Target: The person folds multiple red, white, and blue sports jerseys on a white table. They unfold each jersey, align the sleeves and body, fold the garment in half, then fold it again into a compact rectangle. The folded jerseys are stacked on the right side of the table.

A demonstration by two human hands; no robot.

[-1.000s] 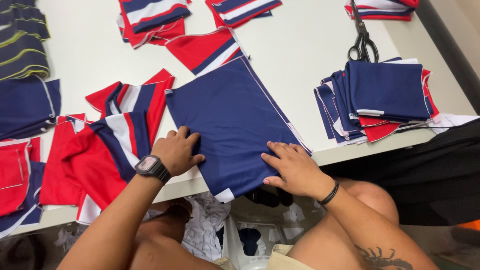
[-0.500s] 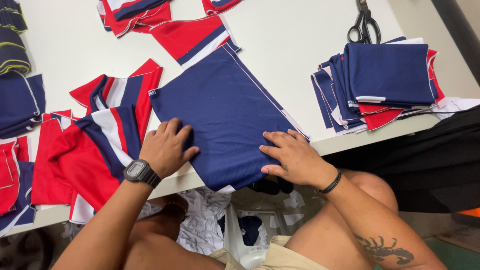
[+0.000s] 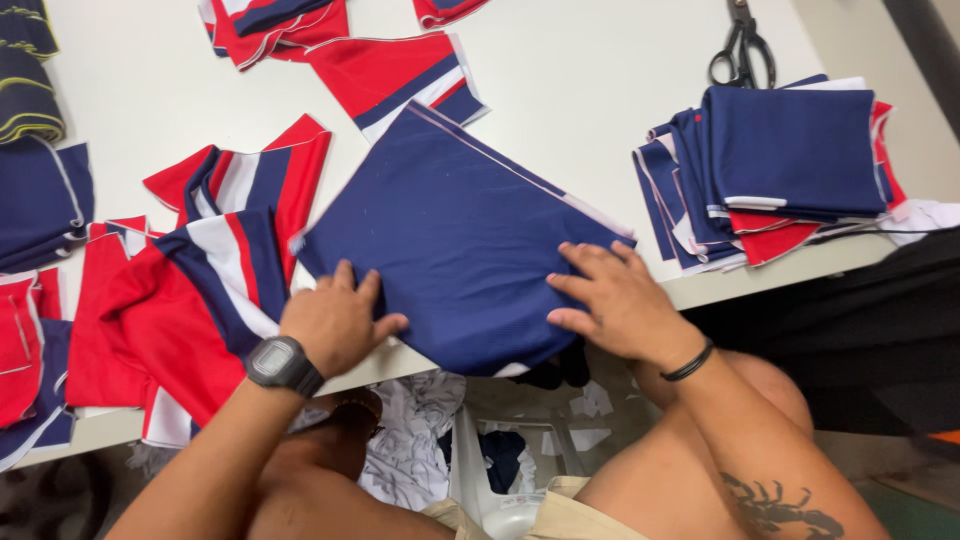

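We see a navy blue fabric piece lying flat on the white table, turned at an angle so that one corner points away from us and its near edge hangs just over the table's front edge. It is a roughly square panel, smooth and unwrinkled, with a thin pale seam line running along its upper right side and a sliver of white showing at the right corner and under the near edge. Its left corner lies on top of the red, white and blue striped pieces beside it.
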